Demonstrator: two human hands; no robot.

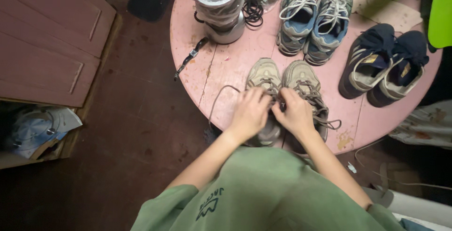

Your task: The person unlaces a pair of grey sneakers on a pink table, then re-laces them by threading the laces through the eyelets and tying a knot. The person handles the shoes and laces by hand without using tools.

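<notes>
Head view: we judge lacing underway on the beige sneakers (pixel 282 82); left hand (pixel 249 113) and right hand (pixel 296 113) pinch laces (pixel 221 94) at mid-shoe; tightening seems next.

Pretty dim shot, light only hit the table (pixel 226 66) from above; floor (pixel 136 132) went murky, edges warped, slightly soft.

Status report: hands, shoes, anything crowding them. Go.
Left hand and right hand both on laces of beige shoes. Shoes at near edge of pink table. Other pairs behind, apart.
</notes>
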